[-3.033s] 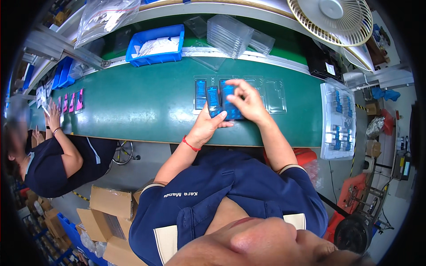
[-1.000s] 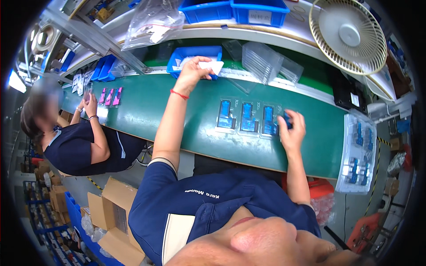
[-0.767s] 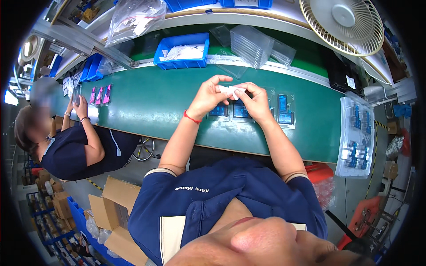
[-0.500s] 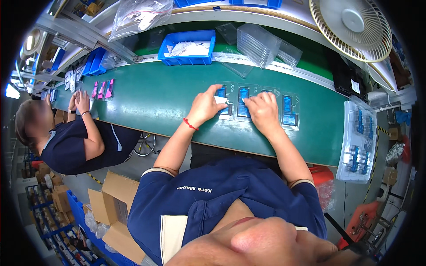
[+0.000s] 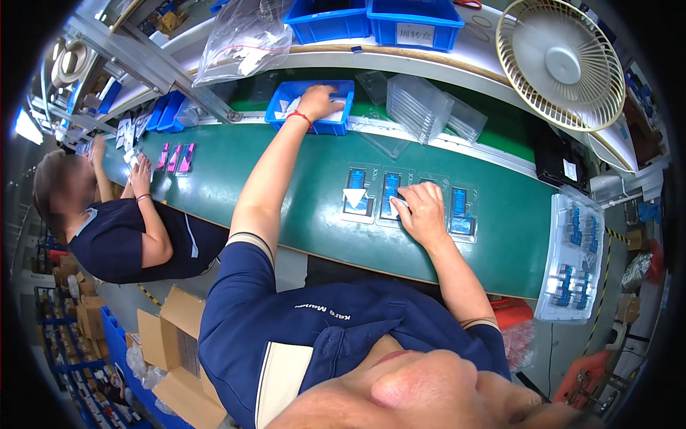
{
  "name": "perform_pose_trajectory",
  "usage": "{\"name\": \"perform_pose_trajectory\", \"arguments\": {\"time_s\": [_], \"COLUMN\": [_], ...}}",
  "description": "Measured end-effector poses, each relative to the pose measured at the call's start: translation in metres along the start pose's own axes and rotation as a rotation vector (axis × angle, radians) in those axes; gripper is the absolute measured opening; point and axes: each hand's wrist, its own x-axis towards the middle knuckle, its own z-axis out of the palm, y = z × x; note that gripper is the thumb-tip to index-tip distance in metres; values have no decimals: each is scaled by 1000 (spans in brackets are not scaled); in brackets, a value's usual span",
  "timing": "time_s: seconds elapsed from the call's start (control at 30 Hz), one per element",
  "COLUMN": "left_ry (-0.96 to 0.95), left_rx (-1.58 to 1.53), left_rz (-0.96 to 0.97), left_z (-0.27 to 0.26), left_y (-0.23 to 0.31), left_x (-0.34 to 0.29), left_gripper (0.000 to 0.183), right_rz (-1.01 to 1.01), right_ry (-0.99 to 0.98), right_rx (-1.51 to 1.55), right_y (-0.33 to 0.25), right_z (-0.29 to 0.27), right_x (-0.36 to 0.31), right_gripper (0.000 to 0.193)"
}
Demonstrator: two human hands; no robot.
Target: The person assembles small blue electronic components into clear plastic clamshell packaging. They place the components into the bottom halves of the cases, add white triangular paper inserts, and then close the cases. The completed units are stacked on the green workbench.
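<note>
My left hand (image 5: 319,102) reaches over a blue bin (image 5: 332,129) of white paper pieces, thumb and fingers apart. My right hand (image 5: 426,213) is closed at the second clear plastic tray, pinching what looks like a small white paper piece (image 5: 399,206). Dark blue flat items sit in that tray (image 5: 389,187) and its neighbours. On the leftmost tray (image 5: 359,217) lies a folded white paper piece (image 5: 354,197). The third tray is partly hidden by my right hand. Blue items also fill the rightmost tray (image 5: 463,225).
Stacked clear trays (image 5: 418,107) stand at the back of the green table (image 5: 314,193). A fan (image 5: 563,66) and blue bins (image 5: 414,28) are on the shelf. A clear box (image 5: 569,264) of blue items sits right. At left, another person (image 5: 136,239) works near pink items (image 5: 175,157).
My left hand has left the leftmost tray and moved up to the blue bin, leaving a white paper piece on that tray. My right hand stays by the second tray.
</note>
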Motion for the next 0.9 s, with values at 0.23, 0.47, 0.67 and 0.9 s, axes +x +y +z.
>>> {"name": "perform_pose_trajectory", "arguments": {"time_s": [0.23,0.47,0.67,0.9], "left_ry": [-205,328,52,-175], "left_rx": [1,-240,-1368,-1659], "left_rz": [-174,-221,-507,-433], "left_z": [6,0,-37,0], "left_y": [14,-14,49,179], "left_x": [17,5,-45,-135], "left_gripper": [31,22,15,15], "right_rz": [44,41,134,660], "right_ry": [-4,-17,25,192], "right_rx": [19,42,170,815], "right_y": [5,3,5,2], "right_z": [-5,-3,-3,5], "right_x": [-1,-1,1,9], "right_gripper": [10,9,7,19]}}
